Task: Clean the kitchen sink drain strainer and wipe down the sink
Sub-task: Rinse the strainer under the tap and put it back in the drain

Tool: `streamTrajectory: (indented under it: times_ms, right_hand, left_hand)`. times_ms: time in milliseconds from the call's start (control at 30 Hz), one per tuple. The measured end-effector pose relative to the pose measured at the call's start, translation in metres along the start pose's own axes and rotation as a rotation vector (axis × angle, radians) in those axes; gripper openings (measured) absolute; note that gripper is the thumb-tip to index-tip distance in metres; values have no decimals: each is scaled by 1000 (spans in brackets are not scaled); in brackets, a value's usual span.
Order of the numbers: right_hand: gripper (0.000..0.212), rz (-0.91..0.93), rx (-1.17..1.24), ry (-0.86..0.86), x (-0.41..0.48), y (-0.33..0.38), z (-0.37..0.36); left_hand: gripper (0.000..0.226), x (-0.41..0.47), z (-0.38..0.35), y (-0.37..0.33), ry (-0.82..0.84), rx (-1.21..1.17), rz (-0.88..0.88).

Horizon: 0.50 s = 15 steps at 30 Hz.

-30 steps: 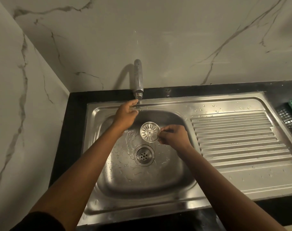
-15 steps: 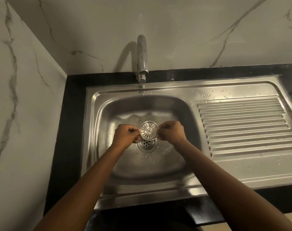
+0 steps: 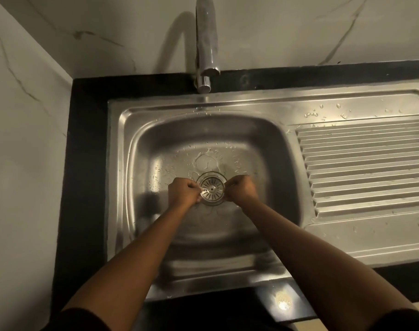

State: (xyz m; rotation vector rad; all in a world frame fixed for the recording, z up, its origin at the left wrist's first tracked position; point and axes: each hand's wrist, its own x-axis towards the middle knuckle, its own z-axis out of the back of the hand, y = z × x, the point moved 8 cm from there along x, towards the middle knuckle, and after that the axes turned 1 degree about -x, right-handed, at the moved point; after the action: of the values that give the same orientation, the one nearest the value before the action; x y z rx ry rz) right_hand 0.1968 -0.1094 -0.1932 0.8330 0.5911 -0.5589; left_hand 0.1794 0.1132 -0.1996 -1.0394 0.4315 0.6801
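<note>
A round, slotted metal drain strainer lies low over the drain opening at the bottom of the wet stainless steel sink. My left hand pinches the strainer's left rim. My right hand pinches its right rim. Both fists are closed around the edge, and the drain hole is hidden beneath the strainer.
A chrome tap hangs over the basin's far rim; no water runs. A ribbed draining board with droplets lies to the right. A black countertop frames the sink, with marble walls behind and to the left.
My left hand left the tap and took the strainer's left rim. Both hands lowered the strainer from above the basin down onto the drain. The view has tilted downward.
</note>
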Motion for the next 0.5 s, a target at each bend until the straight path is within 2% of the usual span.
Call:
streamTrajectory:
  times_ms: [100, 167, 500]
  right_hand:
    - [22, -25, -7, -30, 11, -7, -9]
    - [21, -28, -38, -59, 16, -8, -10]
    - [22, -11, -101, -92, 23, -3, -12]
  left_hand:
    - [33, 8, -7, 8, -30, 30, 12]
    - [33, 12, -11, 12, -43, 44, 26]
    - [10, 22, -20, 11, -54, 99, 52]
